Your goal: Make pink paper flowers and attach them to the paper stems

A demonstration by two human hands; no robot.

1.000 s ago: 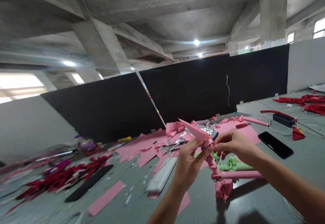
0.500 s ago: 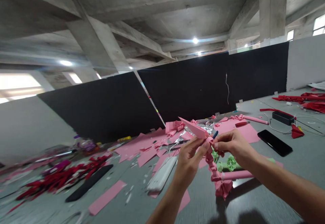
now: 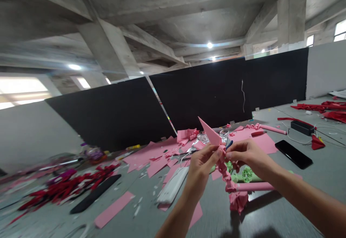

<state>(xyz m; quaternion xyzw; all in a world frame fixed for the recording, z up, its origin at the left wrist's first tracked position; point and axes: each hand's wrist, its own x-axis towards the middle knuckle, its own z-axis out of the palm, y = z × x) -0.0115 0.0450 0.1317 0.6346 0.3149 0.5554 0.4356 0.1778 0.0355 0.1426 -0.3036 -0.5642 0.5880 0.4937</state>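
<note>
A pink folded-paper piece (image 3: pixel 223 169) runs down as a crumpled, knotted strip from a pointed pink paper cone (image 3: pixel 211 131). My left hand (image 3: pixel 203 162) is closed on it just below the cone, thumb and fingers pinching the paper. From the other side, my right hand (image 3: pixel 244 155) pinches the same piece at its upper end; the exact spot under its fingertips is hidden. Lower down, the strip meets a pink paper tube (image 3: pixel 254 187) and a crumpled pink paper bunch (image 3: pixel 238 201). Behind my right hand lies green crumpled paper (image 3: pixel 247 174). A small dark-blue object (image 3: pixel 229 144) shows beside my right fingertips.
A white power strip (image 3: pixel 173 185) lies left of my left hand. Pink paper sheets (image 3: pixel 151 153) and scraps spread behind. A black phone (image 3: pixel 293 154) and a black adapter (image 3: pixel 302 127) are at right, red strips (image 3: pixel 70 187) at left. A black partition (image 3: pixel 200 90) stands behind.
The pink paper cone has tipped to point more steeply upward. Both hands keep their pinch on the paper piece, and the view has shifted slightly.
</note>
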